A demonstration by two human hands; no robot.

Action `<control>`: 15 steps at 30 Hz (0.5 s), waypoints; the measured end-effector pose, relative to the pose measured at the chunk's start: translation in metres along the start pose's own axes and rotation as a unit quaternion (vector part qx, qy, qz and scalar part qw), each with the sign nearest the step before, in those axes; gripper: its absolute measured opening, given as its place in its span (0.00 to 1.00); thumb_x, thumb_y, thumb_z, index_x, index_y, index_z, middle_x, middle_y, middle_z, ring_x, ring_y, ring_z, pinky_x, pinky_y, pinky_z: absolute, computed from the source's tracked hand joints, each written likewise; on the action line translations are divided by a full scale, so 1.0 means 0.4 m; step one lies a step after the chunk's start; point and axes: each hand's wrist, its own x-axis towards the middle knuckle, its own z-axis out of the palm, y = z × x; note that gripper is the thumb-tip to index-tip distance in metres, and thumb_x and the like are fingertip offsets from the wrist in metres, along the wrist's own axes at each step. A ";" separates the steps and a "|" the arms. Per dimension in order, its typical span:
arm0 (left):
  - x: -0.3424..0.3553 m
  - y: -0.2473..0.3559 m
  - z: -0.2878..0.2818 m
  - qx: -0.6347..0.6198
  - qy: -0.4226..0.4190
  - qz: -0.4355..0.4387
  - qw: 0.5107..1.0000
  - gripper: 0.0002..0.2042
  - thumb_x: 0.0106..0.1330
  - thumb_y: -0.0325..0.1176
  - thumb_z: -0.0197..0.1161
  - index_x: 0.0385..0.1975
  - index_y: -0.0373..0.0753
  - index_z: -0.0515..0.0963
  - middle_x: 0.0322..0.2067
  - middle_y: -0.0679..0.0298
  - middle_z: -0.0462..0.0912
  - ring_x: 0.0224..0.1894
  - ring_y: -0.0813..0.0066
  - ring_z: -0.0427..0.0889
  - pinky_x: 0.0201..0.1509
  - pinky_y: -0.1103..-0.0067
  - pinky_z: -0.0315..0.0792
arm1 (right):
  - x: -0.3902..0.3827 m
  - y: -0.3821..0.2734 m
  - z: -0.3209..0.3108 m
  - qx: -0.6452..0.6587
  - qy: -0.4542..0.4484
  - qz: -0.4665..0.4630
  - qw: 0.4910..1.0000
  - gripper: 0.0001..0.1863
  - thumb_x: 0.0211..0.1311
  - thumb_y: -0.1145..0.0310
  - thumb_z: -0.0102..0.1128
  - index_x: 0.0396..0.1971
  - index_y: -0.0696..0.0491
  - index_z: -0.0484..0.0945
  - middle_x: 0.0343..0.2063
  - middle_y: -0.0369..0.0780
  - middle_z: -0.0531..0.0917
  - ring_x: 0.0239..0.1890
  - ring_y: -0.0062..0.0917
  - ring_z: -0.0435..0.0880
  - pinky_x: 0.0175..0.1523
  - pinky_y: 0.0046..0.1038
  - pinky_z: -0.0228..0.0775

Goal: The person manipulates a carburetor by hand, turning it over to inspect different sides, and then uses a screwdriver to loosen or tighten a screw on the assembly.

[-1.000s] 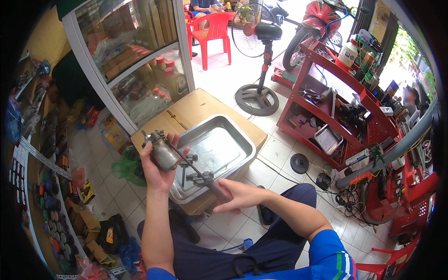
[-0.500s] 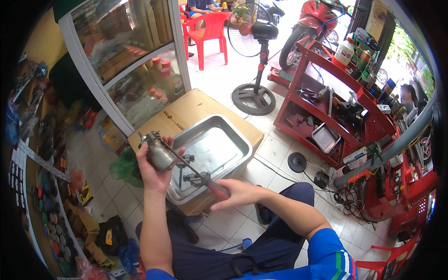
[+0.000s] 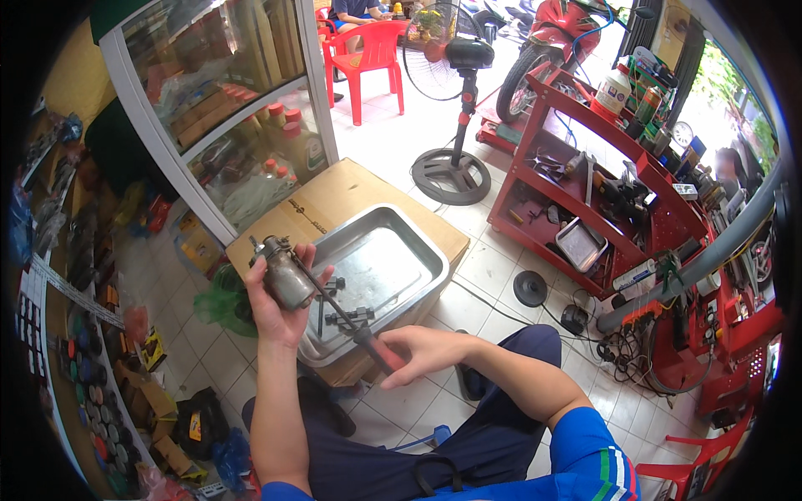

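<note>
A worn metal cylinder (image 3: 288,282), which looks like a small motor with a stubby shaft on its top end, rests in my left hand (image 3: 280,324). My left fingers wrap round it. My right hand (image 3: 424,354) grips the red and black handle of a long screwdriver (image 3: 386,356), its shank slanting up and left to the cylinder's top end. Where exactly the tip meets it is hard to see. Below the shank, a black metal puller-like tool (image 3: 341,319) with bars and bolts lies in a steel tray (image 3: 445,271).
The tray stands on a cardboard box (image 3: 347,179) in front of me. A glass cabinet (image 3: 322,108) is behind it, with a pedestal fan (image 3: 451,177) beyond. To the right stands a red tool cart (image 3: 522,154); cables (image 3: 618,357) lie on the floor. Shelves of parts line the left.
My right hand and the screwdriver's handle have shifted slightly down, with more of the red grip showing. My left hand holds the cylinder almost still.
</note>
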 end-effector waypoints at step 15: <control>0.005 -0.008 -0.006 0.016 0.005 -0.005 1.000 0.21 0.67 0.51 0.58 0.48 0.40 0.76 0.45 0.61 0.81 0.59 0.67 0.76 0.62 0.52 0.72 | -0.006 -0.025 0.014 -0.003 0.039 0.037 0.999 0.26 0.57 0.46 0.71 0.31 0.56 0.77 0.21 0.33 0.80 0.22 0.17 0.79 0.27 0.20 0.70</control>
